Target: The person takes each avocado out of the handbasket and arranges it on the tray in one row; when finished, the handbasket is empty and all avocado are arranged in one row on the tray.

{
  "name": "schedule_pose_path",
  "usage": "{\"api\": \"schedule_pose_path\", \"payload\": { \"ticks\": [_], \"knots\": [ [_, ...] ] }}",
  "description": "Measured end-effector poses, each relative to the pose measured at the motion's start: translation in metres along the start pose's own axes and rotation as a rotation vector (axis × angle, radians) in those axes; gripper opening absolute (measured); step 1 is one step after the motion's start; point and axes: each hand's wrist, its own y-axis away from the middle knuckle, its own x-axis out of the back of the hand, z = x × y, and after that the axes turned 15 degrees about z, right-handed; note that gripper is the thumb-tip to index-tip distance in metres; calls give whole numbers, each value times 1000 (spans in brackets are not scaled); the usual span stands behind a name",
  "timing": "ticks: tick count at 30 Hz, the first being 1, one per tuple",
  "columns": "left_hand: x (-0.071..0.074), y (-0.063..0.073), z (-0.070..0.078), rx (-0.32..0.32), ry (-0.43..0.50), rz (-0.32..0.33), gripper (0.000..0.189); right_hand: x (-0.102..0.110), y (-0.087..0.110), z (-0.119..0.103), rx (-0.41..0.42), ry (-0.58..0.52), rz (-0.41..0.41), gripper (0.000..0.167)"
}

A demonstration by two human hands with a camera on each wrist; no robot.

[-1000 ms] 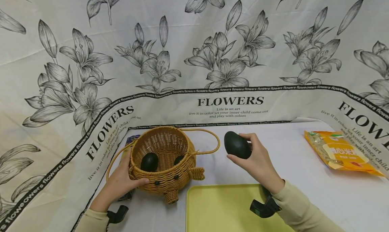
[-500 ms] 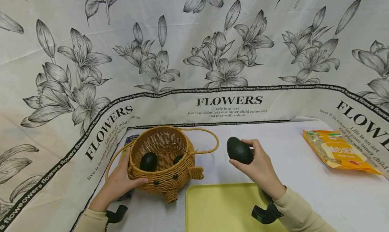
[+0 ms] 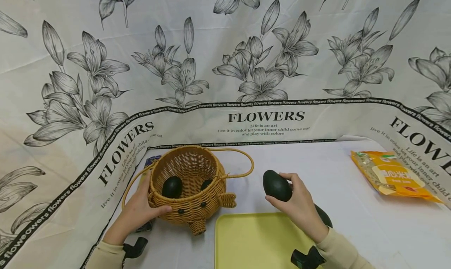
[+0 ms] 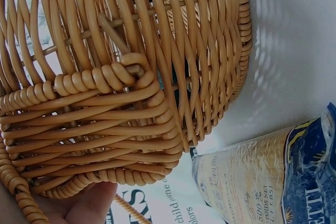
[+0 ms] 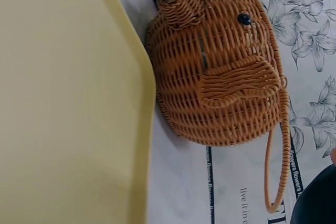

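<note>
In the head view, my right hand (image 3: 297,204) pinches a smooth dark green avocado (image 3: 277,185) between thumb and fingers, in the air behind the yellow tray (image 3: 257,237). My left hand (image 3: 141,206) grips the left side of a wicker basket (image 3: 211,196) with an animal face, its thumb along the front rim. Inside the basket lie two dark green avocados, one (image 3: 172,187) near the front and another (image 3: 206,185) partly hidden by the rim. A further dark green rounded thing (image 3: 323,215) shows partly behind my right wrist.
An orange food bag (image 3: 396,177) lies at the table's right. A spaghetti packet (image 4: 273,177) lies behind my left hand, beside the basket. The basket's loop handle (image 3: 251,163) sticks out to the right. Flower-printed cloth (image 3: 267,124) walls off the back.
My right hand has moved downward, towards me, with the avocado in its grip. More of the dark green thing behind its wrist shows now. The left hand and basket have stayed put.
</note>
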Motion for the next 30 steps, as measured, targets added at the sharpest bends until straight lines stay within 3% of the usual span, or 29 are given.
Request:
{"api": "schedule_pose_path", "payload": {
  "ticks": [9, 23, 30],
  "knots": [
    [1, 0, 2, 3, -8, -9, 126, -9, 15, 11, 69, 52, 24, 68],
    [2, 1, 3, -3, 2, -2, 126, -17, 33, 27, 271, 115, 123, 66],
    [2, 0, 3, 4, 2, -6, 127, -19, 35, 33, 311, 135, 149, 69]
  ]
}}
